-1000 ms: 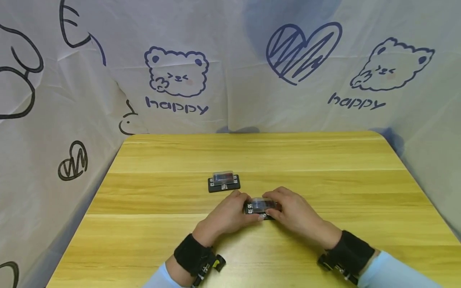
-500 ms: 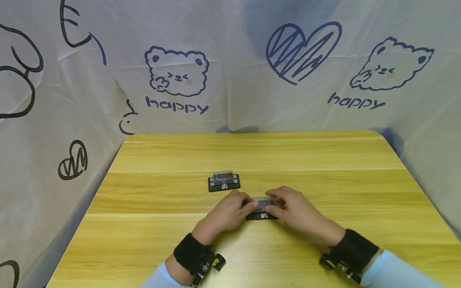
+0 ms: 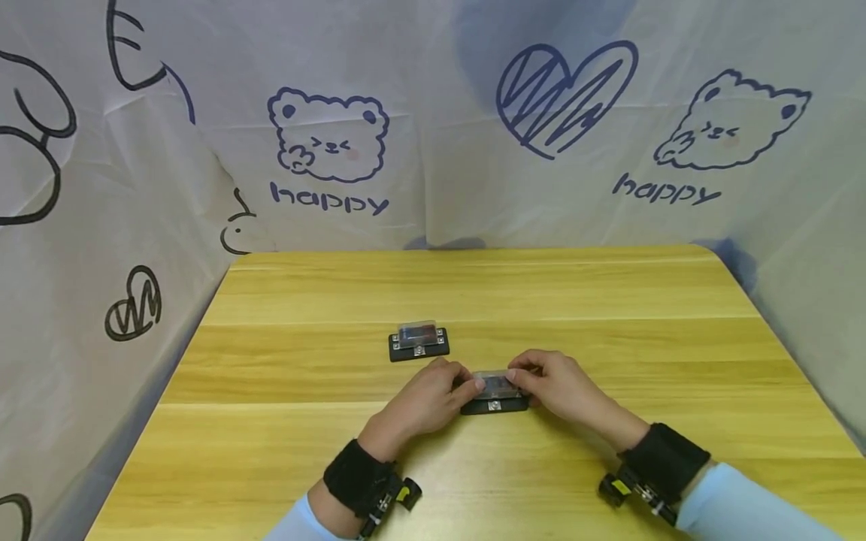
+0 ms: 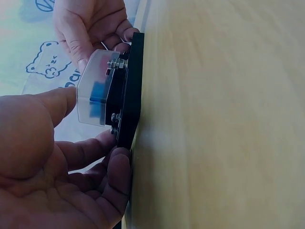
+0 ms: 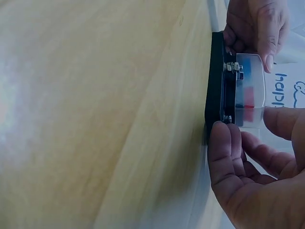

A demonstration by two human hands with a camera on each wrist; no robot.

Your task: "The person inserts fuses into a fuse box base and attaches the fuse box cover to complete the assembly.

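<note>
A fuse box (image 3: 495,406) with a black base and a clear cover (image 4: 95,76) lies on the table between the two hands. Blue and red fuses show through the cover, and metal terminal screws stand at its ends. My left hand (image 3: 429,398) holds the left end, its thumb on top of the cover and its fingers against the base. At the other end my right hand (image 3: 564,387) does likewise, thumb on the cover's edge and fingers curled beside the base. In the wrist views the cover sits on the base; whether it is fully seated I cannot tell.
A second fuse box (image 3: 419,351), also under a clear cover, sits farther back and to the left on the wooden table (image 3: 284,451). White cloth (image 3: 433,113) with drawings hangs behind the table and along its sides.
The left thumb has moved from the front of the base up onto the cover. My right hand has shifted slightly right, uncovering more of the fuse box's right end.
</note>
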